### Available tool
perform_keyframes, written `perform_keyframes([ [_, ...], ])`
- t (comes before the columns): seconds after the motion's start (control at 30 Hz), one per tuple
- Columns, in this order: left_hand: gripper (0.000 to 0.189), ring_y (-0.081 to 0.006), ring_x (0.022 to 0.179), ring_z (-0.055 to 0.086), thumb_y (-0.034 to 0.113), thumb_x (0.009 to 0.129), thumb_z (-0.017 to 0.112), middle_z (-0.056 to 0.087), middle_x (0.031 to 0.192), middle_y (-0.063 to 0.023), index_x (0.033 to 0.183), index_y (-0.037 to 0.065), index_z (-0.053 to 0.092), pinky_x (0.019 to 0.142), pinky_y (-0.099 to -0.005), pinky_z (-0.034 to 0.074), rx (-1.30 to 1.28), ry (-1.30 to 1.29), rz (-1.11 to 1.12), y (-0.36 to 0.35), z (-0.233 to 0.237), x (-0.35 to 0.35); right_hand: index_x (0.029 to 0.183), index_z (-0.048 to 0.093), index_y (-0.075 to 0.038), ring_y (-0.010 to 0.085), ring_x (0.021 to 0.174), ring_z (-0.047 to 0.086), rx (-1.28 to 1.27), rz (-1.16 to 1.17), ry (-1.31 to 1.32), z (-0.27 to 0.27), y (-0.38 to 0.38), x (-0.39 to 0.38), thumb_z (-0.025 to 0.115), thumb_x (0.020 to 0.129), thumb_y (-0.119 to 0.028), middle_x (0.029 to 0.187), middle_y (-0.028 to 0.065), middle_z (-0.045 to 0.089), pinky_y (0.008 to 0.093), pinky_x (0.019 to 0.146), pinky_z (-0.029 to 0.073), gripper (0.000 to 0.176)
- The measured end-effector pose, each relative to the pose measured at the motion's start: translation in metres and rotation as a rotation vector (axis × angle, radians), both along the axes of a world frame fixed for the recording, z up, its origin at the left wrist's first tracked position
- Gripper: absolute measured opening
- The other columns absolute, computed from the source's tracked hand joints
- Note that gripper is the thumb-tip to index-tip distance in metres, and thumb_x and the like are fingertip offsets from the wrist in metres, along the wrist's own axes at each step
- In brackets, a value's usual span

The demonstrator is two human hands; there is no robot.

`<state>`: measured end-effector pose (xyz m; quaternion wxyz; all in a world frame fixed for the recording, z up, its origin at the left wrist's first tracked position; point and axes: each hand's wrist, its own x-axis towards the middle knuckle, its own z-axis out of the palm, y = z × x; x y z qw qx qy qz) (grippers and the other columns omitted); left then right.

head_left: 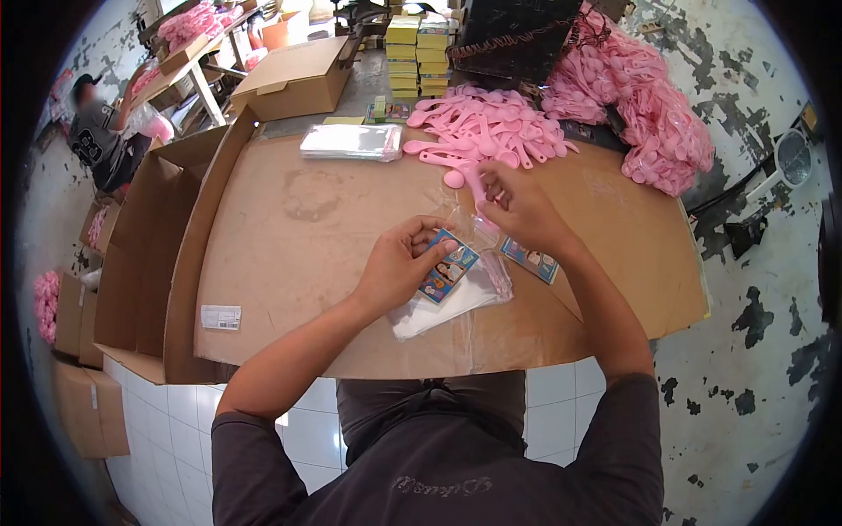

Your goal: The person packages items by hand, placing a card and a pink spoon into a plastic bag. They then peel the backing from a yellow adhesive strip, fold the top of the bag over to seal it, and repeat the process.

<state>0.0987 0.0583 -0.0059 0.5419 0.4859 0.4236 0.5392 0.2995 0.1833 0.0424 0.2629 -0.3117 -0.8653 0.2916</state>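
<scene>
My left hand [399, 266] pinches a blue printed card [449, 266] between thumb and fingers, above a stack of clear plastic bags [456, 307]. Held in my right hand [524, 210] is a pink plastic spoon [474, 186]. Its lower end overlaps a clear plastic bag [484, 235] beside the card. More printed cards [531, 260] lie under my right wrist. Just beyond my fingers spreads a loose pile of pink spoons [491, 123].
Packed bags [351, 142] lie at the back left of the cardboard-covered table [272, 263]. Behind are stacks of cards [403, 57] and a carton [294, 79]. A large heap of bagged spoons [653, 105] fills the back right. An open box [145, 254] borders the left; a person [96, 131] is beyond.
</scene>
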Motion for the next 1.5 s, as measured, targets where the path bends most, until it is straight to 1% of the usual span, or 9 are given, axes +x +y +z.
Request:
perform_keyframes([
  [0.1,0.028,-0.0087,0.088,0.071,0.008,0.099,0.068,0.075,0.101,-0.0085,0.125,-0.003,0.062,0.072,-0.0211,0.057,-0.015,-0.001,-0.007,0.001,-0.003,0.001,0.142,0.047,-0.003,0.0144,0.094,0.067,-0.496,0.179,0.490,-0.002,-0.013,0.008,0.067,0.089,0.004,0.101,0.0092,0.062,0.0299,0.076,0.056,0.057],
  [0.5,0.032,-0.0076,0.089,0.067,0.015,0.102,0.066,0.075,0.106,-0.0087,0.127,-0.006,0.067,0.077,-0.0230,0.056,-0.101,0.062,-0.034,0.003,-0.015,0.006,0.134,0.047,-0.002,0.0146,0.089,0.068,-0.438,0.034,0.767,-0.041,-0.040,-0.002,0.067,0.096,0.000,0.108,0.0094,0.060,0.0270,0.075,0.058,0.043],
  [0.6,0.032,-0.0079,0.090,0.067,0.017,0.103,0.065,0.075,0.107,-0.0085,0.127,-0.005,0.067,0.079,-0.0236,0.055,-0.109,0.004,-0.045,0.004,-0.014,0.004,0.136,0.045,-0.002,0.0166,0.100,0.064,-0.231,0.147,0.578,-0.061,-0.034,0.003,0.066,0.099,-0.005,0.112,0.0094,0.060,0.0312,0.091,0.053,0.043],
  [0.77,0.032,-0.0082,0.092,0.067,0.017,0.104,0.064,0.075,0.107,-0.0082,0.128,-0.003,0.065,0.081,-0.0243,0.055,-0.080,-0.058,-0.138,0.006,-0.010,-0.003,0.121,0.061,-0.003,0.0180,0.119,0.055,-0.464,0.251,0.615,-0.034,-0.034,0.010,0.066,0.098,-0.010,0.122,0.0106,0.060,0.0357,0.103,0.044,0.025],
  [0.9,0.035,-0.0111,0.098,0.068,0.017,0.104,0.062,0.073,0.110,-0.0082,0.134,-0.001,0.060,0.087,-0.0260,0.054,-0.069,-0.094,-0.243,0.003,-0.003,-0.003,0.104,0.070,-0.004,0.0212,0.120,0.057,0.053,0.344,0.357,-0.012,-0.035,0.014,0.065,0.094,-0.005,0.125,0.0121,0.061,0.0356,0.104,0.044,0.011],
  [1.1,0.044,-0.0172,0.124,0.060,0.016,0.102,0.065,0.065,0.132,-0.0117,0.141,0.000,0.053,0.106,-0.0343,0.047,0.105,-0.096,-0.167,0.004,0.004,-0.009,0.096,0.071,-0.004,0.0239,0.109,0.064,0.121,0.382,0.462,0.062,-0.049,0.018,0.071,0.089,-0.007,0.110,0.0065,0.069,0.0372,0.096,0.049,0.008],
  [1.2,0.047,-0.0193,0.132,0.055,0.015,0.099,0.067,0.061,0.139,-0.0128,0.142,0.001,0.052,0.111,-0.0357,0.042,0.297,0.055,-0.084,0.003,0.013,-0.004,0.093,0.071,-0.004,0.0239,0.099,0.067,0.819,0.181,-0.165,0.110,-0.061,0.026,0.073,0.089,-0.010,0.099,0.0057,0.070,0.0381,0.087,0.052,0.008],
  [1.33,0.053,-0.0211,0.134,0.054,0.017,0.096,0.071,0.061,0.141,-0.0120,0.143,0.004,0.053,0.111,-0.0367,0.042,0.537,0.443,0.045,-0.008,0.035,0.002,0.096,0.072,-0.004,0.0221,0.082,0.067,0.521,0.115,-0.070,0.108,-0.061,0.029,0.073,0.089,-0.010,0.089,0.0068,0.071,0.0349,0.072,0.053,0.009],
  [1.5,0.047,-0.0200,0.129,0.059,0.012,0.098,0.069,0.064,0.135,-0.0116,0.140,0.001,0.054,0.109,-0.0348,0.045,0.464,0.439,0.030,-0.016,0.053,0.013,0.096,0.072,-0.004,0.0161,0.072,0.066,0.349,0.094,0.070,0.092,-0.070,0.020,0.076,0.088,-0.009,0.087,0.0052,0.073,0.0311,0.059,0.050,0.010],
])
